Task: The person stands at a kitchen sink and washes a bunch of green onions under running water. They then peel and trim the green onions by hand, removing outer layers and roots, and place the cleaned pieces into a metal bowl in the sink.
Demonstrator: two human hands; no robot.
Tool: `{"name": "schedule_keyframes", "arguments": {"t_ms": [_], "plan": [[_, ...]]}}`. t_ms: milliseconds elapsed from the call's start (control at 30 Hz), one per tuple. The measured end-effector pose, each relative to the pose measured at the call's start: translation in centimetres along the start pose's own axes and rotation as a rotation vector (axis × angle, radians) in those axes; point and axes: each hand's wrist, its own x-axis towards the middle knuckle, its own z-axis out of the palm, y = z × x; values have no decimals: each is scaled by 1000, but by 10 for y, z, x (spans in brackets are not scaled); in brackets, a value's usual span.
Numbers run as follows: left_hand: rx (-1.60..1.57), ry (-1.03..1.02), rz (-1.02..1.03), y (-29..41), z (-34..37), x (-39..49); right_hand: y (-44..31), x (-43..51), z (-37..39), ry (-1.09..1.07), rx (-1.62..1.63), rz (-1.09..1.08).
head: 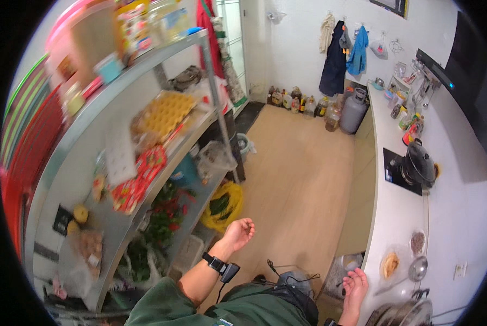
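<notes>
My left hand [239, 235] hangs in mid-air over the wooden floor, palm turned up and fingers loosely curled, with nothing seen in it. Nearest to it is a yellow plastic bag [236, 203] with green leaves inside, beside the metal shelf rack [139, 218]. At the lower right, my right hand [355, 286] is beside the front edge of the white countertop [398, 222], fingers slightly bent and apparently empty. On that counter lie a flatbread in a plastic bag [390, 264], a metal ladle [418, 269] and a small bowl of brown food [417, 242].
A black lidded pan [419, 165] sits on the cooktop [392, 169]. A grey gas cylinder [353, 112] and several bottles [294, 104] stand along the far wall. The rack holds a yellow egg tray [168, 114], red packets [141, 179] and leafy vegetables [139, 256].
</notes>
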Motion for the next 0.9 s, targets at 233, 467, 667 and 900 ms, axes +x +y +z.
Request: {"name": "schedule_keyframes", "arguments": {"t_ms": [233, 467, 667, 900], "plan": [[-226, 101, 51, 67, 43, 247, -50, 223, 118, -53, -37, 112], [-579, 346, 228, 188, 79, 436, -168, 408, 304, -225, -161, 83], [-484, 523, 422, 289, 28, 638, -187, 533, 435, -297, -385, 40], [-628, 854, 418, 394, -68, 800, -164, 590, 545, -183, -635, 130]]}}
